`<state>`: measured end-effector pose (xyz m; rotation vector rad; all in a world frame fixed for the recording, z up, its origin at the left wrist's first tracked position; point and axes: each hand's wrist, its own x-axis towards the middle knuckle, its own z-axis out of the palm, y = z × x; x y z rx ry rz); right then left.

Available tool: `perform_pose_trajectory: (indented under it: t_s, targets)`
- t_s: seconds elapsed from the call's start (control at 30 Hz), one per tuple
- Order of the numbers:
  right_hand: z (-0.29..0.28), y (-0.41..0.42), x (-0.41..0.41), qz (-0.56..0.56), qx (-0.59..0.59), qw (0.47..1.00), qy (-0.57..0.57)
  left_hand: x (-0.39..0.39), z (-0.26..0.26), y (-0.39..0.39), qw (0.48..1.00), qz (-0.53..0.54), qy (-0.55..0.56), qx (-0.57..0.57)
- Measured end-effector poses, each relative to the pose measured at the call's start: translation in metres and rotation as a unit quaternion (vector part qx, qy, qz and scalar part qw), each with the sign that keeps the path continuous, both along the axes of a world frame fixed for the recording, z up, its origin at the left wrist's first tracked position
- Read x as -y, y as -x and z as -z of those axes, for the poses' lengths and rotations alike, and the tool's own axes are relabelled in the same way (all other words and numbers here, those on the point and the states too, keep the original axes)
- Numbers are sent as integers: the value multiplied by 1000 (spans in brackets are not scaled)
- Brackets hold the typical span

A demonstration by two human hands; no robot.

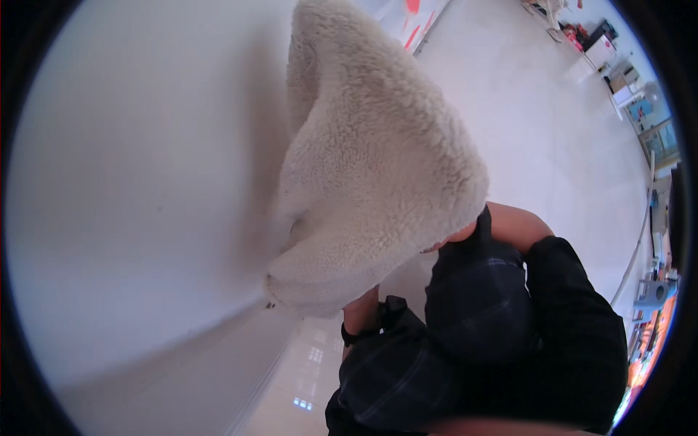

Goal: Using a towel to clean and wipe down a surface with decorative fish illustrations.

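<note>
A cream-white fleecy cloth [371,158] hangs in front of me, close to a smooth white wall [136,163]. It has a thick pile, and a fold curls along its left side. Both of my hands are hidden behind the cloth. A bare forearm comes from the right and passes behind the cloth's lower right edge. The other wrist, with a dark band [351,335] around it, shows below the cloth's lower edge. What each hand grips cannot be seen. My knees, in dark trousers [480,305], are bent under the cloth.
The wall meets the glossy pale floor [294,381] at lower left. More pale floor stretches off to the right. A red-and-white surface [406,24] is behind the cloth's top. Along the far right are a grey plastic stool [649,297], a long pole [638,250] and cluttered furniture.
</note>
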<state>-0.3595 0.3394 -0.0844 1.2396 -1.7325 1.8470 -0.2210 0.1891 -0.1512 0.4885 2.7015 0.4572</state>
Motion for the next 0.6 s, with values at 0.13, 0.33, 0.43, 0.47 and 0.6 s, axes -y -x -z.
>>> perform_pose_trajectory:
  t_s: [0.13,0.33,0.43,0.47,0.6]
  targets:
    - [26,21,-38,105,-141,984,-37,-33,32,30,988,-64,-132,43]
    - [-11,41,-91,-158,78,983,53,-66,46,76,939,-161,-288,96]
    - [-21,57,-114,-143,214,966,-22,-82,40,96,898,-235,-354,114]
    - [-11,74,-131,-155,211,965,-13,-96,50,110,882,-259,-377,113]
    - [8,125,-173,-3,354,916,187,-125,31,146,809,-355,-451,126]
